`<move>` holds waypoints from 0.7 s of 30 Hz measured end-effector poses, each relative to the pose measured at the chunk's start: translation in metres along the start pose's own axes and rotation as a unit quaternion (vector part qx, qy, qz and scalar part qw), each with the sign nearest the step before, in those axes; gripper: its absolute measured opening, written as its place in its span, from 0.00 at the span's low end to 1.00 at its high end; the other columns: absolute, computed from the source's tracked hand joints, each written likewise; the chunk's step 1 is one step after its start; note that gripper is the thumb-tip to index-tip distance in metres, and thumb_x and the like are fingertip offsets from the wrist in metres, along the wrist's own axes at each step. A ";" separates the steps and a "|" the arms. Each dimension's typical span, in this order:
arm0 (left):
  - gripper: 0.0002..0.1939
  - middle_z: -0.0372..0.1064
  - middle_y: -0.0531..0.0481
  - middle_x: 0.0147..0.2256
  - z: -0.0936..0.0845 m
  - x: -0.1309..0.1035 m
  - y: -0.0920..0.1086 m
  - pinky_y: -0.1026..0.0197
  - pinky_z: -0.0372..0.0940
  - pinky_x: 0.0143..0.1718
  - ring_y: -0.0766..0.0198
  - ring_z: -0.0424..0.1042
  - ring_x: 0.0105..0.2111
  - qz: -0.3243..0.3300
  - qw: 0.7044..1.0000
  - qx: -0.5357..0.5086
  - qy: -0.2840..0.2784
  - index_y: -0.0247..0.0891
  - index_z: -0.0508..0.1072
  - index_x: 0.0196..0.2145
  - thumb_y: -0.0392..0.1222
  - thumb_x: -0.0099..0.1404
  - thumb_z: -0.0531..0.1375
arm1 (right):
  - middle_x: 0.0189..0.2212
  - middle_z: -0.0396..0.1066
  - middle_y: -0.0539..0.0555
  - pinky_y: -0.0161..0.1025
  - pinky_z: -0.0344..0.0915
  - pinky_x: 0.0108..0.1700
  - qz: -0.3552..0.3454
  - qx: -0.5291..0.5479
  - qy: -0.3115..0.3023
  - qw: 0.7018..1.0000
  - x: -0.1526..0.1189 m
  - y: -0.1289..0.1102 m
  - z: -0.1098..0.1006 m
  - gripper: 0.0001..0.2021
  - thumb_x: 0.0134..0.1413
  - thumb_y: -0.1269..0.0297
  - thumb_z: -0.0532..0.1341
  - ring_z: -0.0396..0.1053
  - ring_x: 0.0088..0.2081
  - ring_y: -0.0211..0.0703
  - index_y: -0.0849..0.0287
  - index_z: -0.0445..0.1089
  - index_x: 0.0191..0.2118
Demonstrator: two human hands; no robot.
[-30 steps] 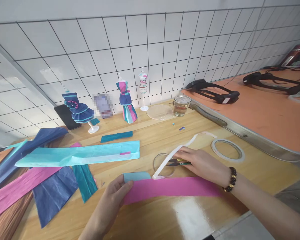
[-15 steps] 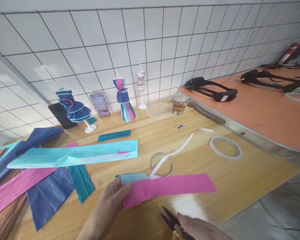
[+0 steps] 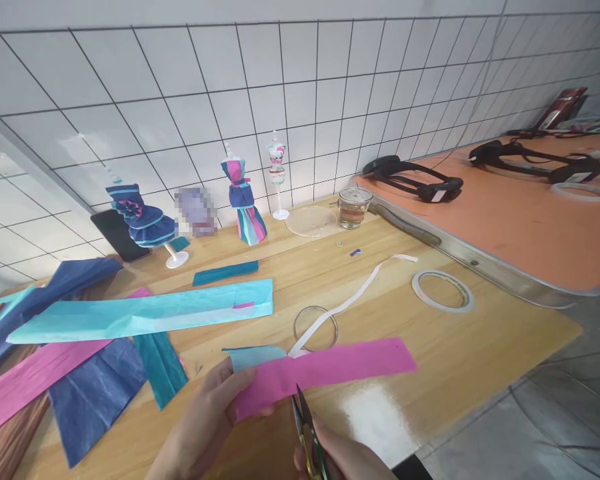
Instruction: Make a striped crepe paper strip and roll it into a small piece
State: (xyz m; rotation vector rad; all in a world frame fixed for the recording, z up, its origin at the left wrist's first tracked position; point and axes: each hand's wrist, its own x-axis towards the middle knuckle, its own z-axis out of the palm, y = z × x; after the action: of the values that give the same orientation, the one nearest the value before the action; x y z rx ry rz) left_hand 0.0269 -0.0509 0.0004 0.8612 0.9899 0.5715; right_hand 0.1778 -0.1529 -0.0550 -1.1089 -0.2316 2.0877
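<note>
My left hand (image 3: 207,410) is closed, pinching a pink paper or fabric strip (image 3: 350,364) between thumb and fingers. A light blue piece (image 3: 255,359) shows behind the strip's left part. In my right hand (image 3: 347,450) are small scissors (image 3: 306,412), blades slightly apart and pointing up at the strip's lower edge. Whether the blades touch the strip I cannot tell. A thin white tape strip (image 3: 357,295) runs from behind the pink strip across the table, crossing a metal-looking ring (image 3: 300,330).
At left lie a turquoise strip (image 3: 190,312), a navy piece (image 3: 95,393) and a teal strip (image 3: 160,363). Three small dress stands, one in a blue dress (image 3: 150,223), line the wall. A glass (image 3: 354,208) stands behind; a tape roll (image 3: 443,307) lies right, beside an orange table (image 3: 525,220).
My right hand has brought the scissors up and left to the pink strip's lower edge. The whole view has shifted slightly; my left hand still holds the strip.
</note>
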 end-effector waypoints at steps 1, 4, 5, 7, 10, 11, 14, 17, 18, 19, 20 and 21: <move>0.13 0.73 0.46 0.34 -0.002 0.001 0.000 0.62 0.66 0.30 0.59 0.70 0.32 -0.009 1.000 -0.006 0.001 0.36 0.76 0.36 0.44 0.53 0.63 | 0.19 0.64 0.50 0.31 0.55 0.29 -0.006 0.027 -0.012 1.000 0.003 0.001 0.001 0.25 0.44 0.41 0.58 0.63 0.23 0.35 0.63 0.70 0.25; 0.09 0.73 0.47 0.30 -0.007 0.002 -0.002 0.61 0.67 0.28 0.56 0.71 0.32 -0.025 0.999 -0.024 0.028 0.36 0.76 0.31 0.43 0.52 0.63 | 0.16 0.64 0.50 0.32 0.54 0.28 -0.017 0.076 -0.040 0.996 0.009 0.002 0.004 0.26 0.41 0.40 0.59 0.63 0.21 0.35 0.64 0.69 0.26; 0.08 0.73 0.47 0.28 -0.008 0.002 -0.002 0.61 0.67 0.27 0.55 0.71 0.32 -0.029 0.998 -0.027 0.042 0.37 0.75 0.29 0.43 0.52 0.63 | 0.16 0.63 0.50 0.31 0.54 0.27 -0.012 0.087 -0.044 0.995 0.010 0.002 0.004 0.26 0.40 0.40 0.60 0.62 0.20 0.34 0.65 0.68 0.26; 0.06 0.72 0.48 0.25 -0.009 0.003 -0.002 0.60 0.68 0.27 0.55 0.71 0.31 -0.038 0.997 -0.033 0.065 0.38 0.74 0.25 0.44 0.52 0.63 | 0.15 0.63 0.49 0.31 0.53 0.26 -0.003 0.099 -0.046 0.994 0.011 0.002 0.005 0.26 0.40 0.41 0.61 0.60 0.18 0.32 0.65 0.68 0.25; 0.06 0.72 0.48 0.26 -0.010 0.004 -0.002 0.58 0.69 0.29 0.54 0.72 0.30 -0.054 0.995 -0.048 0.074 0.39 0.74 0.23 0.44 0.52 0.62 | 0.16 0.64 0.50 0.30 0.53 0.26 0.000 0.090 -0.039 0.995 0.011 0.000 0.007 0.25 0.43 0.41 0.59 0.60 0.18 0.31 0.64 0.68 0.25; 0.06 0.73 0.47 0.27 -0.011 0.004 -0.002 0.57 0.69 0.30 0.53 0.72 0.31 -0.059 0.994 -0.052 0.076 0.39 0.74 0.24 0.44 0.51 0.62 | 0.16 0.64 0.50 0.31 0.53 0.25 0.000 0.084 -0.038 0.996 0.011 0.000 0.008 0.25 0.45 0.42 0.59 0.60 0.19 0.32 0.64 0.68 0.25; 0.08 0.74 0.44 0.29 -0.012 0.005 -0.001 0.54 0.69 0.34 0.49 0.72 0.34 -0.073 0.993 -0.056 0.078 0.37 0.74 0.26 0.45 0.50 0.62 | 0.16 0.64 0.50 0.31 0.53 0.25 0.000 0.074 -0.038 0.996 0.011 -0.001 0.011 0.25 0.45 0.41 0.58 0.62 0.20 0.33 0.64 0.67 0.25; 0.13 0.75 0.41 0.30 -0.013 0.006 -0.001 0.54 0.69 0.36 0.50 0.73 0.33 -0.089 0.992 -0.063 0.068 0.34 0.76 0.29 0.46 0.50 0.61 | 0.15 0.65 0.49 0.31 0.53 0.25 -0.011 0.080 -0.037 0.996 0.014 0.000 0.012 0.27 0.41 0.39 0.59 0.61 0.19 0.33 0.64 0.67 0.25; 0.14 0.75 0.41 0.29 -0.014 0.007 -0.001 0.54 0.69 0.36 0.51 0.73 0.32 -0.094 0.991 -0.066 0.065 0.32 0.76 0.29 0.46 0.50 0.61 | 0.15 0.65 0.49 0.31 0.53 0.25 -0.015 0.085 -0.038 0.996 0.015 0.000 0.013 0.27 0.38 0.38 0.60 0.61 0.19 0.33 0.64 0.67 0.25; 0.14 0.75 0.41 0.28 -0.014 0.007 -0.002 0.55 0.70 0.36 0.52 0.74 0.31 -0.098 0.991 -0.069 0.063 0.31 0.76 0.30 0.46 0.50 0.61 | 0.15 0.65 0.49 0.31 0.53 0.25 -0.019 0.088 -0.039 0.995 0.016 0.000 0.013 0.28 0.36 0.38 0.61 0.61 0.18 0.33 0.64 0.67 0.24; 0.15 0.75 0.41 0.28 -0.015 0.007 -0.002 0.56 0.70 0.35 0.52 0.74 0.30 -0.101 0.990 -0.071 0.061 0.31 0.76 0.30 0.46 0.51 0.61 | 0.14 0.65 0.49 0.31 0.53 0.25 -0.022 0.091 -0.042 0.995 0.017 0.000 0.014 0.28 0.34 0.37 0.62 0.61 0.18 0.33 0.64 0.67 0.24; 0.15 0.75 0.41 0.27 -0.015 0.007 -0.002 0.57 0.70 0.34 0.52 0.74 0.30 -0.103 0.990 -0.073 0.059 0.30 0.76 0.30 0.46 0.51 0.61 | 0.14 0.64 0.49 0.31 0.52 0.25 -0.023 0.092 -0.046 0.994 0.018 -0.001 0.015 0.29 0.32 0.37 0.62 0.61 0.18 0.33 0.64 0.67 0.25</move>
State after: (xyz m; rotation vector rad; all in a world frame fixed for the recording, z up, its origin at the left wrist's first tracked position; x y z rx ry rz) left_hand 0.0167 -0.0414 -0.0092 0.5922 1.1164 0.5149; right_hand 0.1606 -0.1377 -0.0571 -0.8914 -0.1058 2.0760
